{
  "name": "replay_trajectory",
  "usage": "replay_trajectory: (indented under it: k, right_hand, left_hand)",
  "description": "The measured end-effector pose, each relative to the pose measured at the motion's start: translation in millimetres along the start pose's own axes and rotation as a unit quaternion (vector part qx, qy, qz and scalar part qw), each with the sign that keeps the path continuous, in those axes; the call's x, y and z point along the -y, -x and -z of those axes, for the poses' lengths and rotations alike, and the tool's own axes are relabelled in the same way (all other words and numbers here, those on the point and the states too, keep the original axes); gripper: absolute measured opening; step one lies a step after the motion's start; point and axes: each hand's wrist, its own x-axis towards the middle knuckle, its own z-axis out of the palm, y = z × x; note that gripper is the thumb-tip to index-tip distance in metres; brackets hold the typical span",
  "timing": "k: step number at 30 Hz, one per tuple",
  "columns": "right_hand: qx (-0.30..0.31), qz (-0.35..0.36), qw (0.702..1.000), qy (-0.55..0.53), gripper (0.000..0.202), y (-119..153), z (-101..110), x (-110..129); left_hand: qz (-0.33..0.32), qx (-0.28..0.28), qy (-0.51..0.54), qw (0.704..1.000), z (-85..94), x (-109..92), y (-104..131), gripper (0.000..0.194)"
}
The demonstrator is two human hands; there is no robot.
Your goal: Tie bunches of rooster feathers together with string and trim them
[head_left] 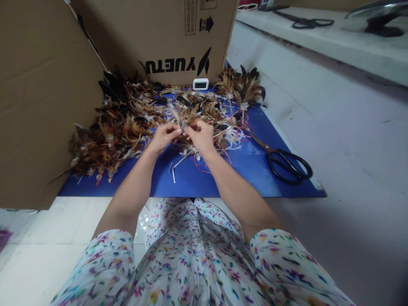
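Observation:
Over the middle of the blue tabletop (248,170), my left hand (166,135) and my right hand (200,135) meet almost fingertip to fingertip. Between them is a small greyish-brown feather piece (181,120), pinched by the fingers of both hands. Brown and black feathers (121,123) lie in a large loose heap to the left and behind my hands. Pink string (201,168) and white strands (234,135) lie just right of my right hand. Black-handled scissors (287,163) rest at the table's right, blades pointing toward the feathers.
Cardboard walls (127,38) stand at the back and left. A small white digital clock (200,84) is by the back wall. Feather bunches (240,87) lie at the back right. A pale ledge (350,46) at upper right holds another pair of scissors (307,22).

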Motion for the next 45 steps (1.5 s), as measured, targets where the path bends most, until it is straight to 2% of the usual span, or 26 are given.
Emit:
replay_trajectory:
  k: [7,12,15,18,20,24,31,34,37,40,42,45]
  right_hand:
    - [-0.002,-0.003,1.000,-0.014,0.008,-1.0,0.3,0.9]
    - [0.021,-0.011,0.999,-0.024,0.012,2.7,-0.1,5.2]
    - [0.032,-0.004,0.999,-0.001,0.017,3.9,0.2,3.5]
    - [0.017,0.014,0.999,0.049,0.030,2.2,1.4,-0.8]
    - [0.002,0.034,0.996,0.081,0.038,0.7,2.2,-2.9]
    - [-0.012,0.074,0.990,0.123,0.050,0.1,2.9,-2.2]
    - [-0.017,0.103,0.986,0.134,0.061,2.5,2.7,4.2]
    - [-0.018,0.100,0.988,0.114,0.064,2.5,2.5,4.4]
    - [-0.021,0.078,0.991,0.109,0.063,1.6,3.0,3.8]
    - [-0.028,0.078,0.992,0.098,0.064,-0.1,4.0,4.3]
    - [-0.028,0.076,0.993,0.082,0.065,-1.0,4.6,5.8]
    - [-0.020,0.066,0.996,0.063,0.063,-0.5,5.1,9.8]
  left_hand:
    - [-0.027,-0.022,-0.015,0.999,-5.1,2.3,0.3,0.047]
    - [-0.071,-0.083,-0.085,0.990,-4.8,5.4,-0.5,0.040]
    - [-0.144,-0.116,-0.193,0.964,-7.3,3.0,1.5,0.027]
    - [-0.226,-0.121,-0.308,0.916,-11.2,1.4,4.5,0.015]
    - [-0.254,-0.117,-0.360,0.890,-13.2,2.7,5.9,0.013]
    - [-0.275,-0.125,-0.424,0.854,-15.0,8.1,7.3,0.016]
    - [-0.262,-0.144,-0.461,0.836,-17.3,7.1,10.9,0.021]
    - [-0.266,-0.150,-0.434,0.848,-19.9,3.7,11.4,0.019]
    - [-0.245,-0.154,-0.371,0.882,-22.6,1.7,10.7,0.014]
    - [-0.154,-0.144,-0.246,0.946,-24.8,1.6,9.0,0.016]
    - [-0.074,-0.115,-0.126,0.983,-26.0,1.0,8.0,0.024]
    - [0.019,-0.069,0.028,0.997,-27.5,-3.4,7.8,0.034]
